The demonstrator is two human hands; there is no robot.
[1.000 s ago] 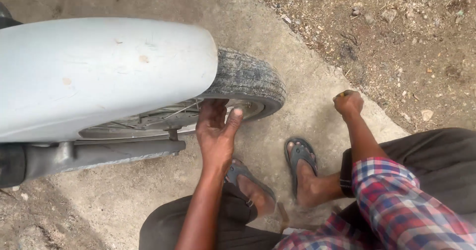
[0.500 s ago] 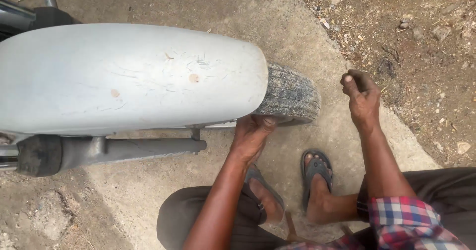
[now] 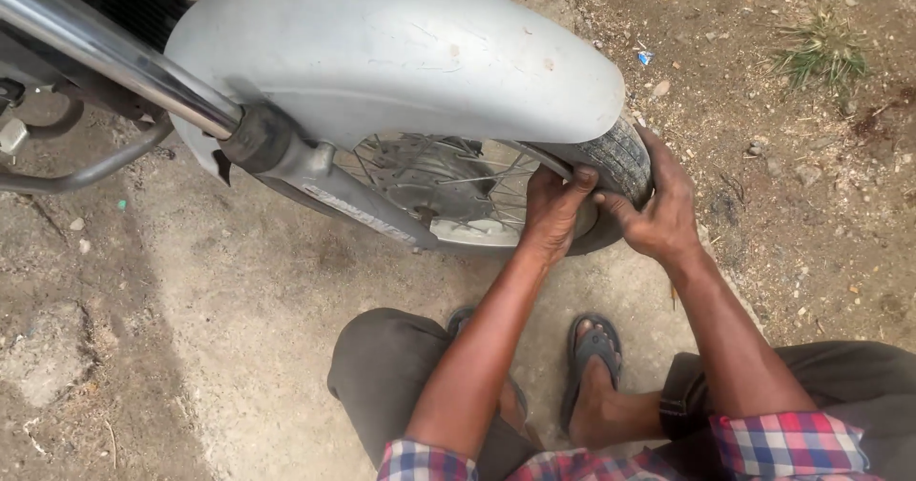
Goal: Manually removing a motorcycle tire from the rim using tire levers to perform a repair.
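Observation:
A motorcycle's front wheel stands on concrete, its black tyre (image 3: 625,156) showing below a silver mudguard (image 3: 401,52). My left hand (image 3: 553,209) grips the tyre and rim at the wheel's lower right, fingers curled over the edge. My right hand (image 3: 658,204) clasps the tyre's tread from the outer side, right beside the left. Spokes and a hub (image 3: 429,185) show behind the fork leg (image 3: 324,185).
A chrome fork tube (image 3: 105,61) runs in from the upper left, with a metal guard bar (image 3: 86,166) beneath. My feet in dark sandals (image 3: 592,347) rest on the concrete. Bare dirt with stones and a grass tuft (image 3: 821,52) lies to the right.
My right hand came down from the air onto the tyre. The view swung so the wheel's spokes and fork now show. My left hand stays on the wheel.

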